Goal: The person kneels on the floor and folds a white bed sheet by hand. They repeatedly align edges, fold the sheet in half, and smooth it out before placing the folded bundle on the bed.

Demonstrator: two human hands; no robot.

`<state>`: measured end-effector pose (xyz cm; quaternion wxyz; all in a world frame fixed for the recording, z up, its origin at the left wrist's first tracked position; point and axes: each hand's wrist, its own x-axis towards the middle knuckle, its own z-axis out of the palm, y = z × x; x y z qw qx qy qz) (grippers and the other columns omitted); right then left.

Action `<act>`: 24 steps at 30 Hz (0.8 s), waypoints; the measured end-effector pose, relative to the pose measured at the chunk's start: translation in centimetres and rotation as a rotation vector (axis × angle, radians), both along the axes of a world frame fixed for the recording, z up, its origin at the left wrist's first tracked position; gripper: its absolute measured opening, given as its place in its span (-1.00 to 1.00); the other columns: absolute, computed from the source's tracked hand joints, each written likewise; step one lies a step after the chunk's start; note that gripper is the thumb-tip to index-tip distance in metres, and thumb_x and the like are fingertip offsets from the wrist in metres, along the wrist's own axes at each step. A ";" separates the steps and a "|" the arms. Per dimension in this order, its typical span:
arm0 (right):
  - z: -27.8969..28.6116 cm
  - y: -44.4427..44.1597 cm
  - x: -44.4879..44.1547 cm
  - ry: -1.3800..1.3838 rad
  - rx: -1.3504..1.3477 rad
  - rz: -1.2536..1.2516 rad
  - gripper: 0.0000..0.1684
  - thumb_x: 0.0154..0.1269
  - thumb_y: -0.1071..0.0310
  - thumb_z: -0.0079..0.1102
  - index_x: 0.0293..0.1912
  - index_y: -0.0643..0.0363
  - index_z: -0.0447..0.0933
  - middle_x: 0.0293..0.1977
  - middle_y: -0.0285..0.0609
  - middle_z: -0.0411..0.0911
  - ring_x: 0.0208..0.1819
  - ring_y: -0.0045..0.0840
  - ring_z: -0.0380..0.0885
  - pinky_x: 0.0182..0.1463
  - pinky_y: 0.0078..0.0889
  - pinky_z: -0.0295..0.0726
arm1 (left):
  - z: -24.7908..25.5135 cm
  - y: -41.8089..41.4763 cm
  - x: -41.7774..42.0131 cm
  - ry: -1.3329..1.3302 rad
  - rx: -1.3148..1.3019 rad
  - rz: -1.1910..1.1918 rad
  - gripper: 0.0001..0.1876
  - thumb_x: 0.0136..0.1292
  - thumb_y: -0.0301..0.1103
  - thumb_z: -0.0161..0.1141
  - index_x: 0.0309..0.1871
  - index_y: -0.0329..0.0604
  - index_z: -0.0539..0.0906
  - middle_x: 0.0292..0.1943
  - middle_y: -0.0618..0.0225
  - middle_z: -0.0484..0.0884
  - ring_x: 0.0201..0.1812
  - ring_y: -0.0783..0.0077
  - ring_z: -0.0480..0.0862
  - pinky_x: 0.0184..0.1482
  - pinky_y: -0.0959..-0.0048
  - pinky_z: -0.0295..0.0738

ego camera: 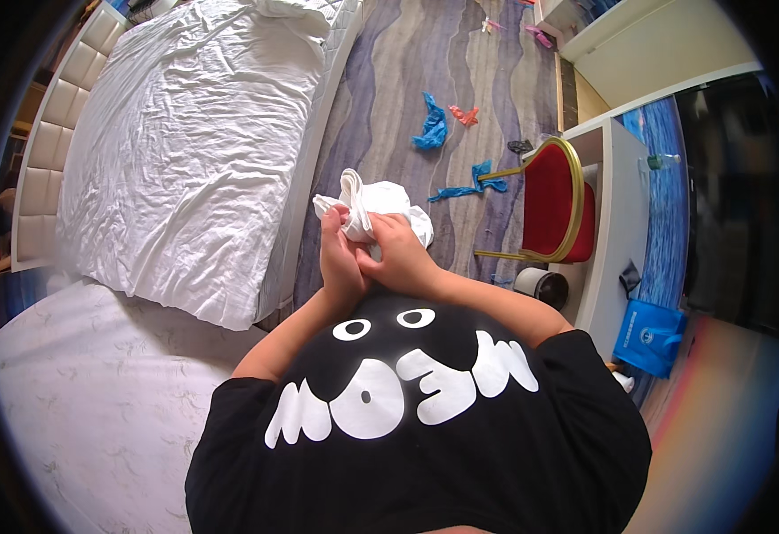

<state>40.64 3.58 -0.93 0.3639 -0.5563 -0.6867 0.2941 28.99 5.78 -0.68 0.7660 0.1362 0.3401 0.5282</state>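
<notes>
In front of my chest both hands are closed around a bunched white cloth [386, 195]. My left hand [341, 260] grips its left side, the thumb and fingers pressed into the folds. Across the near side lies my right hand [399, 253], its fingers over the gathered part. A folded loop of the fabric stands up between the hands, and a loose fold hangs at the right. The palms hide the underside of the bundle.
To the left is a bed with a rumpled white sheet [196, 133]; a bare mattress [116, 374] lies nearer. Blue plastic bags [433, 123] and a red bag [464, 115] litter the carpet [389, 100]. A red chair [553, 200] and a waste bin [543, 287] stand by the desk [606, 267].
</notes>
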 end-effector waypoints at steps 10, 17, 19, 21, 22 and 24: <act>-0.5 0.1 1.2 0.114 -0.121 -0.044 -0.51 0.10 0.25 0.32 0.00 0.30 0.54 -0.16 0.12 0.60 -0.05 -0.06 0.54 0.07 -0.13 0.49 | 0.7 -0.4 -1.7 0.047 0.170 -0.260 -0.39 0.35 0.04 0.13 0.28 -0.12 0.21 0.12 0.20 0.35 0.22 0.25 0.41 0.31 0.29 0.30; -1.2 0.5 1.4 0.037 -0.030 -0.090 -0.46 0.10 0.31 0.25 0.08 0.36 0.47 -0.15 0.17 0.57 -0.06 0.00 0.51 0.08 -0.07 0.48 | 2.1 -0.4 -1.9 0.051 0.237 -0.324 -0.35 0.28 -0.13 0.18 0.33 -0.10 0.14 0.17 0.14 0.35 0.20 0.26 0.44 0.31 0.26 0.31; -1.6 0.5 1.6 0.042 -0.036 -0.105 -0.49 0.12 0.36 0.20 0.08 0.35 0.47 -0.13 0.16 0.57 -0.04 -0.01 0.50 0.10 -0.06 0.46 | 2.0 -0.4 -1.8 0.060 0.240 -0.321 -0.36 0.24 -0.26 0.18 0.33 -0.09 0.14 0.17 0.12 0.36 0.18 0.27 0.46 0.29 0.26 0.34; -1.7 0.3 1.8 0.054 -0.036 -0.105 -0.53 0.14 0.41 0.15 0.08 0.33 0.47 -0.12 0.15 0.56 -0.04 -0.02 0.50 0.11 -0.05 0.46 | 1.4 -0.6 -1.7 0.110 0.268 -0.318 -0.34 0.19 -0.41 0.19 0.33 -0.09 0.14 0.15 0.12 0.36 0.16 0.29 0.48 0.27 0.26 0.37; -1.6 0.1 1.9 0.065 -0.032 -0.098 -0.54 0.14 0.44 0.13 0.07 0.32 0.47 -0.11 0.15 0.56 -0.04 -0.03 0.50 0.11 -0.05 0.45 | 0.8 -0.3 -2.0 0.178 0.365 -0.330 -0.34 0.15 -0.55 0.18 0.31 -0.11 0.17 0.14 0.14 0.37 0.15 0.30 0.48 0.23 0.27 0.41; -1.5 -0.5 2.2 0.091 -0.029 -0.069 -0.57 0.14 0.49 0.10 0.06 0.30 0.49 -0.11 0.13 0.55 -0.03 -0.04 0.50 0.12 -0.05 0.45 | -2.4 0.5 -2.9 0.537 0.550 -0.413 -0.35 0.12 -0.53 0.22 0.29 -0.11 0.23 0.12 0.14 0.37 0.16 0.28 0.48 0.22 0.28 0.41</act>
